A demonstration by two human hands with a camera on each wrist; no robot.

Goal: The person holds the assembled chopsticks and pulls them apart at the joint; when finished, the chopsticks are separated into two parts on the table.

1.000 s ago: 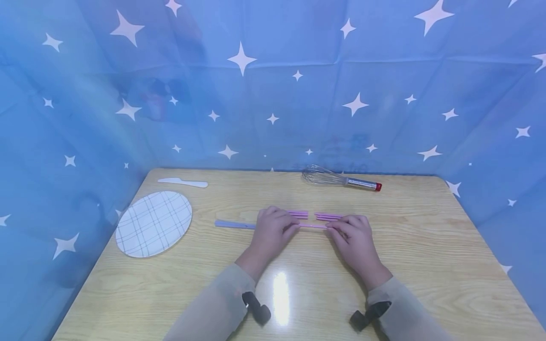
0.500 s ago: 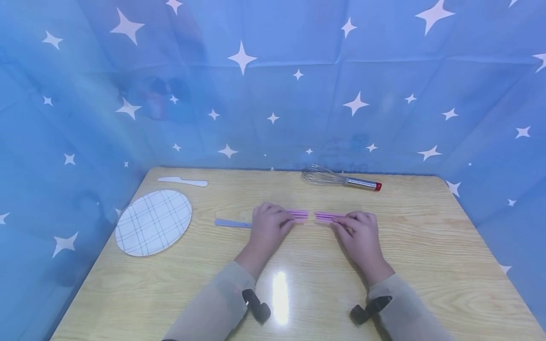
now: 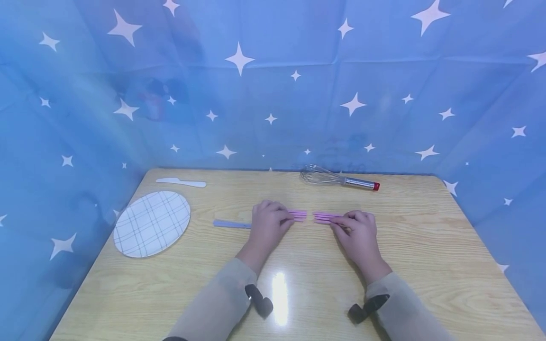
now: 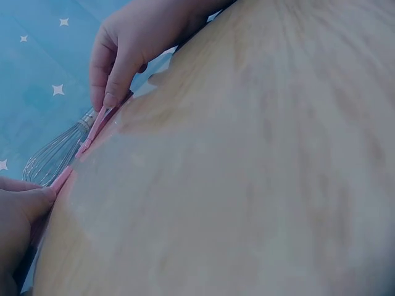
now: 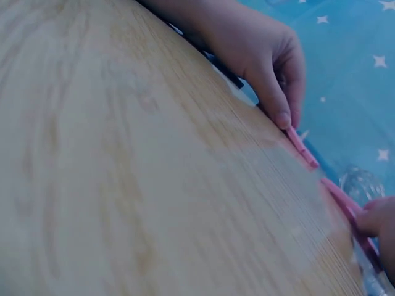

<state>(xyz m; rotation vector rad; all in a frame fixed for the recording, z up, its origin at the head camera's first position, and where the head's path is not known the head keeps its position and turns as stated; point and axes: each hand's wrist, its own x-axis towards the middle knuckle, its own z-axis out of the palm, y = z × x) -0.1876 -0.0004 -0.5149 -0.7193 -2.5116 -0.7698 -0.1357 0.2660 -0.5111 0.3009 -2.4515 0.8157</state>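
Observation:
Thin pink sticks lie side by side in two groups at mid-table, a left group (image 3: pixel 300 215) and a right group (image 3: pixel 323 218). Their ends face each other across a narrow gap. With thumb and fingertips my left hand (image 3: pixel 268 222) pinches the nearest stick of the left group. Opposite it, my right hand (image 3: pixel 358 232) pinches the nearest stick of the right group; its thumb shows on the pink stick (image 4: pixel 94 131) in the left wrist view. The sticks' outer ends are hidden under the hands. A flat blue piece (image 3: pixel 232 224) extends leftward from behind my left hand.
A whisk (image 3: pixel 360 183) with a red-tipped handle lies at the back of the table. At the back left is a white knife (image 3: pixel 181 182). A white checked oval plate (image 3: pixel 152 224) lies by the left edge. A blue starry curtain (image 3: pixel 273 94) surrounds the table.
A second ago one pink stick spanned the space between my hands. The hands have since moved slightly apart and away from me, and a gap now separates the pink ends.

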